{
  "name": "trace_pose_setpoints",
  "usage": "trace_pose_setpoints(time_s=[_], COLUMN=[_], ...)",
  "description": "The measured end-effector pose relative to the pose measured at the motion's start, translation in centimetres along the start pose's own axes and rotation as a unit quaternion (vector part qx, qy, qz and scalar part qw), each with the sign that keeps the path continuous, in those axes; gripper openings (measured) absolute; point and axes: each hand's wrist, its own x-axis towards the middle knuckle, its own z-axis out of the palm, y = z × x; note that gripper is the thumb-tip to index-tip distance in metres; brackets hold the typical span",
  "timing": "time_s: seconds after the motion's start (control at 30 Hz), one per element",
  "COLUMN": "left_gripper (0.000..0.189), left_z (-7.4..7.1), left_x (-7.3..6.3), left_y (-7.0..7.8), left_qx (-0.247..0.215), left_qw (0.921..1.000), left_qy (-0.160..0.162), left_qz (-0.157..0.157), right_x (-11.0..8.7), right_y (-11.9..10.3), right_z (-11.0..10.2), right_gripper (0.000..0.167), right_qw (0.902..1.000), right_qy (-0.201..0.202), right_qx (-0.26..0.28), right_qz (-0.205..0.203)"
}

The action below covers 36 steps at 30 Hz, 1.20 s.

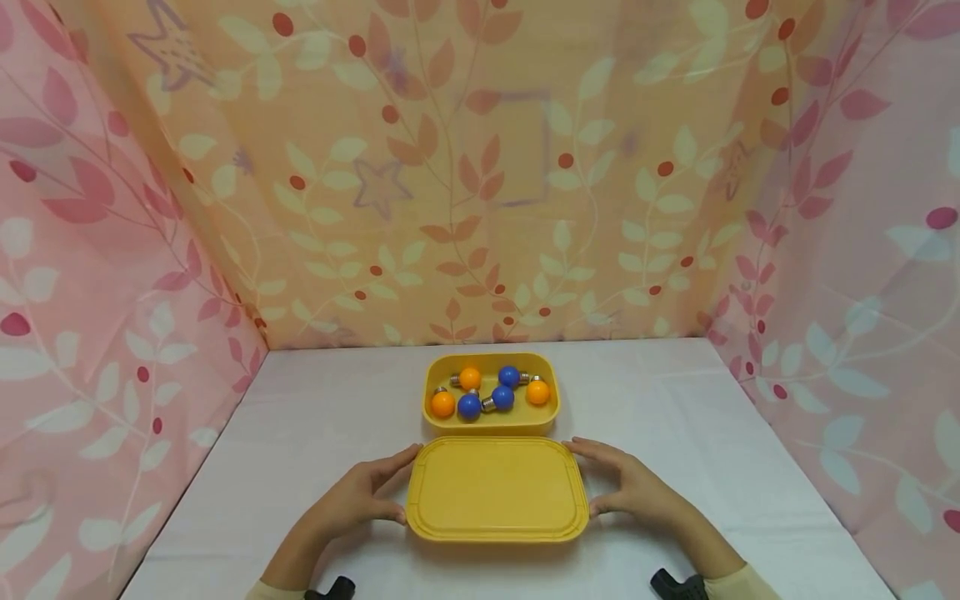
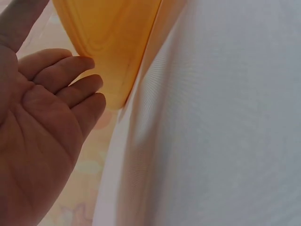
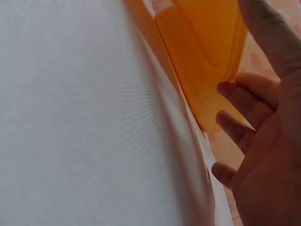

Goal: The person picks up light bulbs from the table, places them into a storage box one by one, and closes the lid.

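A yellow rectangular lid with rounded corners lies level between my two hands in the head view. At its left side my left hand holds the edge, index finger by the far corner and thumb by the near part. My right hand grips the opposite side the same way. Both wrist views show the other fingers loosely bent beneath the lid. Just beyond it stands an open yellow box. Inside lie three orange bulbs and three blue bulbs with metal screw bases.
White cloth covers the table. Patterned fabric hangs at the back, with pink leafy fabric along the left and more fabric along the right. Dark wrist straps show at the bottom edge.
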Motion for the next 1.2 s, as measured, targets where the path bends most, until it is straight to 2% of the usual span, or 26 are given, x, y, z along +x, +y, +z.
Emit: trace_pose_setpoints(time_s=[0.27,0.43,0.53,0.73,0.83,1.0,1.2], left_gripper=[0.084,0.078,0.076,0.072,0.07,0.065,0.056], left_z=[-0.5,-0.5,-0.4,-0.3,-0.2,-0.1,0.0], left_x=[0.2,0.3,0.3,0.4,0.3,0.4,0.6], left_y=[-0.1,-0.2,-0.3,-0.5,-0.6,-0.6,-0.2], left_qx=[-0.067,-0.082,-0.088,-0.115,-0.128,-0.147,-0.155], left_qw=[0.9974,0.9961,0.9953,0.9926,0.9905,0.9873,0.9857], left_qy=[-0.006,0.005,0.012,0.032,0.038,0.045,0.063], left_qz=[0.025,0.033,0.038,0.023,0.031,0.039,0.024], right_x=[0.9,1.2,1.3,1.5,1.5,1.6,1.7], right_y=[-0.5,-0.7,-0.8,-1.5,-1.7,-1.9,-2.2], right_z=[-0.4,-0.5,-0.6,-0.7,-0.7,-0.8,-0.9], right_gripper=[0.085,0.081,0.078,0.071,0.067,0.06,0.05], right_qw=[0.999,0.9983,0.9963,0.9923,0.991,0.9892,0.9892], right_qy=[0.012,0.01,0.009,0.014,0.017,0.029,0.047], right_qx=[0.042,0.058,0.085,0.123,0.133,0.143,0.138], right_qz=[-0.009,-0.005,-0.001,0.001,0.004,0.01,0.015])
